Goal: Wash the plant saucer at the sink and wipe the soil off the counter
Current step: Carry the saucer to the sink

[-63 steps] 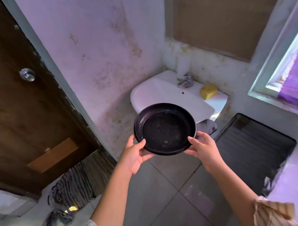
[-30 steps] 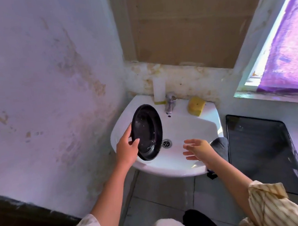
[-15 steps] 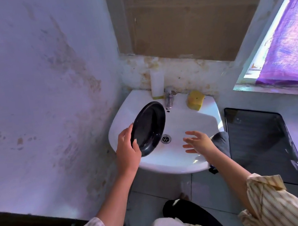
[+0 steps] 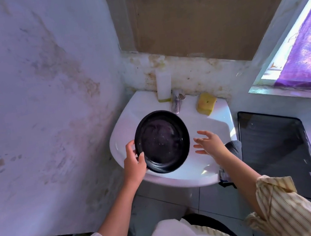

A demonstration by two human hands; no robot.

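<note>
One white sink (image 4: 206, 174), stained wall (image 4: 40, 92)

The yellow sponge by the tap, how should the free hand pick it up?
Pinch the yellow sponge across its two long sides, coming down from above with the right hand, which is open and nearest. It probably suits this: it is a soft block lying flat on the sink ledge, with the wall close behind.

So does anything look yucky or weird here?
Yes. The wall behind the sink is blotched with yellow-brown stains, and the black saucer the left hand grips has pale specks inside. Nothing looks spilled or broken.
</note>
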